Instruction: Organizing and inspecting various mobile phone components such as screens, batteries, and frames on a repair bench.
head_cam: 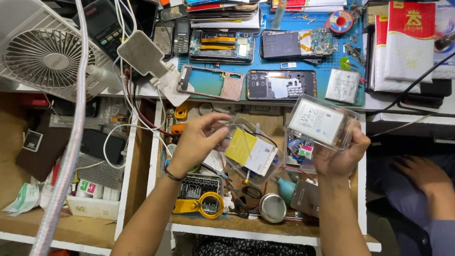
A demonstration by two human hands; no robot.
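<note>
Above open drawer (265,223): left hand (196,142) pinching clear lid (246,137); at three o'clock, right hand (339,156) gripping clear battery case (321,122). Loose grip could drop battery into clutter.

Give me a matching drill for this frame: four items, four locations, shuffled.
Items:
1. clear plastic case
2. white desk fan
3. solder spool
4. round metal tin

Places:
A. top left, on the bench
B. in the open drawer, near its front edge
C. held up in the right hand
D. back right of the blue work mat

Pairs: 1-C, 2-A, 3-D, 4-B
</note>
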